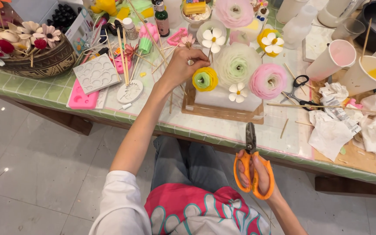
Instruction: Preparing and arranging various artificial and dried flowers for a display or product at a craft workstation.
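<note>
Our left hand (183, 65) pinches a small pink flower (188, 41) by its stick above the white block (223, 98) of flowers on the surface (44, 89). Our right hand (255, 174) grips the closed orange scissors (252, 165); we'd keep the blades low and push the stick in straight.

l hand (183, 65) at flower (205, 79), r hand (257, 172) w/ scissors (252, 163)

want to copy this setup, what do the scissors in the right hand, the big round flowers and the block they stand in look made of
Scissors: dull grey metal blades, glossy orange plastic-looking handles around the right hand. Big round flowers: matte, faintly waxy layered petals, perhaps wax, soap or clay; cannot tell which. Block: plain white and matte, probably foam, set in a tray that looks like pale wood.
</note>
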